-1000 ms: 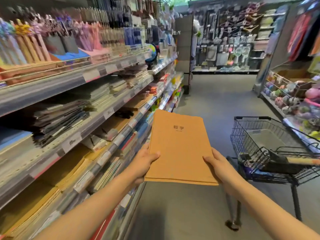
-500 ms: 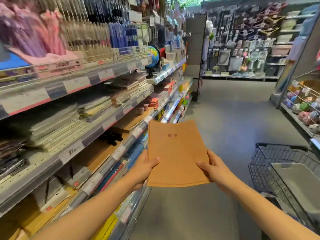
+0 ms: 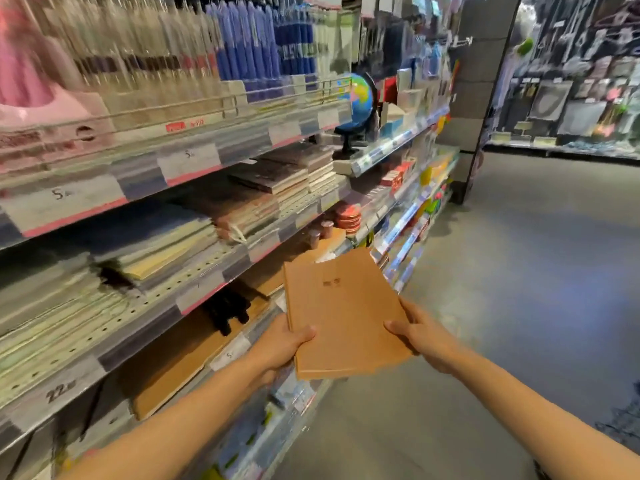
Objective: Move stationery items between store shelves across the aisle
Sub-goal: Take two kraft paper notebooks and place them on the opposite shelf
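A stack of brown kraft notebooks point(image 3: 343, 313) is held flat in front of me, over the edge of the left-hand shelving. My left hand point(image 3: 282, 344) grips its near left corner, thumb on top. Its near right edge is gripped by my right hand point(image 3: 420, 336), thumb also on the cover. Small dark print sits near the top of the cover. Just left of the stack, a lower shelf point(image 3: 194, 344) holds similar brown notebooks lying flat.
The left shelving carries stacked notebooks point(image 3: 156, 244), hanging pens point(image 3: 242, 46), a globe point(image 3: 356, 102) and red tins point(image 3: 348, 218). Grey aisle floor point(image 3: 519, 289) stretches to the right. A far wall of hanging goods point(image 3: 571, 81) closes the aisle. The picture is blurred.
The view has swung left toward the shelving and the shopping cart has left the frame. The notebooks, still in both hands, now sit closer to the lower shelf with brown notebooks.
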`<state>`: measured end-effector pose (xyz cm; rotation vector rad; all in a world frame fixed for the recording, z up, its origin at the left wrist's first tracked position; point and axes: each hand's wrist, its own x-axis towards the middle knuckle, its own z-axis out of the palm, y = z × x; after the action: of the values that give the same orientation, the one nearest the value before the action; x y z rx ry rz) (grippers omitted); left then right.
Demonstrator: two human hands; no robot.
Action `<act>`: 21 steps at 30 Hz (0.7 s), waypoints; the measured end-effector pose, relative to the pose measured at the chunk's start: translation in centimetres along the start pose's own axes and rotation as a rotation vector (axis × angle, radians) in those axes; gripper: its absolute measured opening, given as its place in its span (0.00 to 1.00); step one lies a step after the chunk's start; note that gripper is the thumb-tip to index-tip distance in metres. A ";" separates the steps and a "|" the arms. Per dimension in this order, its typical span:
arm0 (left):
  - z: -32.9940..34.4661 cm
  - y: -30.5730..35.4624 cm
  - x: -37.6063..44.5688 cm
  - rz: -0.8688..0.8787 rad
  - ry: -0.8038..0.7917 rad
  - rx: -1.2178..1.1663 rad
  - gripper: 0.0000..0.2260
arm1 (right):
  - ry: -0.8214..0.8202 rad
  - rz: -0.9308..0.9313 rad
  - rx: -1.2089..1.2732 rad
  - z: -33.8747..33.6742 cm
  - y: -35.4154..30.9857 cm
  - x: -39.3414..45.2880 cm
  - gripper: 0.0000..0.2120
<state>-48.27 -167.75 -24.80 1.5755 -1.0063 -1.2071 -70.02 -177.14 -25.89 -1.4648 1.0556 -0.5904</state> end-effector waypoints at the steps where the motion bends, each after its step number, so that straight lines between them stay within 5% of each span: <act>1: 0.1 0.0 1.2 -0.007 0.019 -0.014 0.12 | -0.032 0.009 0.000 -0.6 -0.1 1.9 0.18; 12: 0.8 0.5 11.5 -0.127 0.373 -0.268 0.06 | -0.406 0.021 -0.066 -3.4 -2.5 19.5 0.19; 21: -0.9 -0.4 15.2 -0.227 0.698 -0.325 0.11 | -0.569 -0.004 -0.182 -0.1 -3.1 27.9 0.19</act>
<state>-44.39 -181.88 -28.95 1.6857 -0.1773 -0.8027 -56.38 -201.47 -28.70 -1.6588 0.6655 -0.0602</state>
